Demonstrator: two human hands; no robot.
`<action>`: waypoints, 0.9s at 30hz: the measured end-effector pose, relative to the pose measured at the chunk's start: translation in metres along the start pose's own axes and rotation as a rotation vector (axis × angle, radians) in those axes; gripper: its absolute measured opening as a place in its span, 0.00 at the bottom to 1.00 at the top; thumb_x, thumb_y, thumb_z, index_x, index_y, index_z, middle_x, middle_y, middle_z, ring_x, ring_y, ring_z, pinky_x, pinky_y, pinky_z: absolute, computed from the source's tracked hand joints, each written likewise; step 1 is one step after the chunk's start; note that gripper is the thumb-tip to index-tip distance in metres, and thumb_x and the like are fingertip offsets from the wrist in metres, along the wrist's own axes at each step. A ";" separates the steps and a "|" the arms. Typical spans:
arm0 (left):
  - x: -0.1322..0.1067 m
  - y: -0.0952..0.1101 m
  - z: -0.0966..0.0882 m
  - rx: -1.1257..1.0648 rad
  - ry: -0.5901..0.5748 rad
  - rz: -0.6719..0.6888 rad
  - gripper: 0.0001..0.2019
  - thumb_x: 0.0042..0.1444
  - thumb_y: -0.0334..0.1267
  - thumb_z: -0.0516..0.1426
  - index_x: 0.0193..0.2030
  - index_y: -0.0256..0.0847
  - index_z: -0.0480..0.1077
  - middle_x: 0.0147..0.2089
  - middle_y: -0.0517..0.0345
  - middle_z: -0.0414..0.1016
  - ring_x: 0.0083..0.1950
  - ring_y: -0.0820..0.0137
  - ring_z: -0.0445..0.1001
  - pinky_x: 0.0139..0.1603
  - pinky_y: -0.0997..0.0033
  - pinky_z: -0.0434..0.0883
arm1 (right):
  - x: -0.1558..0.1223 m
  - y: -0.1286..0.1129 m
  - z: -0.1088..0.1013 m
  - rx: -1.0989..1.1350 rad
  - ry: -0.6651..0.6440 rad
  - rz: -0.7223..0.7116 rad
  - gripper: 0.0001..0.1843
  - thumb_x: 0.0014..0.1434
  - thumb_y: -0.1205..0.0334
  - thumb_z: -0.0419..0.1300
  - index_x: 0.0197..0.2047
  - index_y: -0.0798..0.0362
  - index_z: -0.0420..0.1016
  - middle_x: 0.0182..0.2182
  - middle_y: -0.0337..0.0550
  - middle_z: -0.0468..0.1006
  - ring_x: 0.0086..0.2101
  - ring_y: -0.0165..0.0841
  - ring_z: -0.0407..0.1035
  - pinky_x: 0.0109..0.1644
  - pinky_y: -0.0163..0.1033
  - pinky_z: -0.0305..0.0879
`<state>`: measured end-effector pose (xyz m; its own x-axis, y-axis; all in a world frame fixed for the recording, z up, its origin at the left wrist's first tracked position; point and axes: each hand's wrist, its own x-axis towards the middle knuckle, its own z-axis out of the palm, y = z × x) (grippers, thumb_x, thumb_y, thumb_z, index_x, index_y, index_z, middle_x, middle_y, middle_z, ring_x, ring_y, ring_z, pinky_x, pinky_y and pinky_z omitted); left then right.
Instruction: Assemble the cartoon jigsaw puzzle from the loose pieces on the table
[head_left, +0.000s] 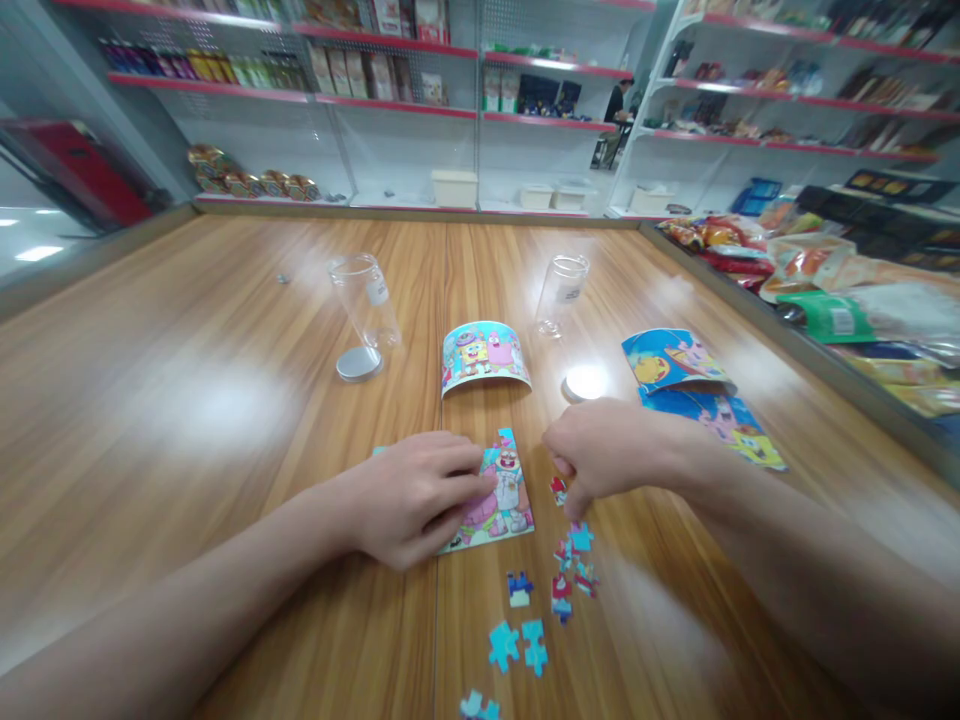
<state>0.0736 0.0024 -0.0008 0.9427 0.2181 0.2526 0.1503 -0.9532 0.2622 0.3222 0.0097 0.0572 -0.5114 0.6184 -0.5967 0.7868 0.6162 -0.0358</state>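
Note:
My left hand (424,495) lies palm down over a partly assembled cartoon jigsaw puzzle (514,495), its fingers stretched across the picture and hiding the left side. Just right of the puzzle, my right hand (600,450) reaches down, thumb apart from the bent fingers. A small red puzzle piece (558,489) shows beside the thumb; a cyan puzzle piece (580,537) is right under the thumb tip. Several loose pieces trail toward me, among them a dark blue and cream piece (518,590), a cyan piece (503,645) and another cyan piece (535,646).
A curved cartoon picture card (486,358) stands behind the puzzle. Two clear jars (367,300) stand farther back, with silver lids (359,364) before them. Blue picture cards (679,362) lie right. Packaged snacks (817,265) line the table's right edge; shelves (397,100) stand behind.

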 end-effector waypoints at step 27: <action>-0.058 -0.067 -0.019 -0.363 0.235 -0.500 0.08 0.54 0.32 0.56 0.35 0.33 0.77 0.31 0.55 0.79 0.29 0.74 0.74 0.29 0.80 0.68 | -0.049 0.005 0.092 0.770 0.570 -0.064 0.22 0.64 0.56 0.59 0.60 0.52 0.67 0.41 0.44 0.75 0.39 0.33 0.71 0.44 0.39 0.68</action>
<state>0.0030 0.0576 -0.0149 0.6889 0.6953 0.2046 0.4046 -0.6032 0.6874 0.3834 -0.0628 0.0124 -0.4927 0.8640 -0.1032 0.6586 0.2928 -0.6932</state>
